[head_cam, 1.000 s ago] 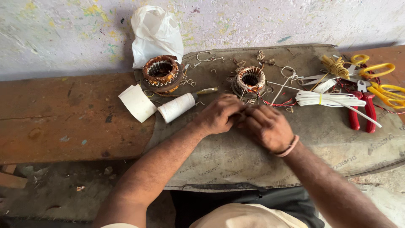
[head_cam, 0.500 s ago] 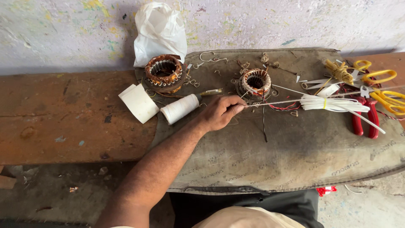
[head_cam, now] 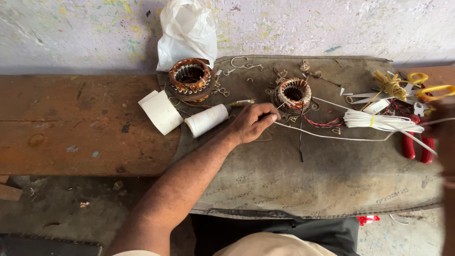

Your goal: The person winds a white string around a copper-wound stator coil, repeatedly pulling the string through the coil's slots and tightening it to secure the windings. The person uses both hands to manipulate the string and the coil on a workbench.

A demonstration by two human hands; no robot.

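Left hand (head_cam: pixel 253 122) rests on the grey mat (head_cam: pixel 303 180), fingers curled nearly closed, pinching a white cord (head_cam: pixel 332 137) (thumb side hidden). The cord's long axis runs left to right, toward a blurred right hand (head_cam: pixel 443 128) at the frame's right edge; its grip cannot be told. Just beyond the left hand lies the small wound stator (head_cam: pixel 294 92), opening upward; farther left, a second stator (head_cam: pixel 190 78).

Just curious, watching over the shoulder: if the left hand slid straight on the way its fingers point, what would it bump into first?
Most likely the small copper-wound coil, just beyond the left hand, though height is hard to judge.
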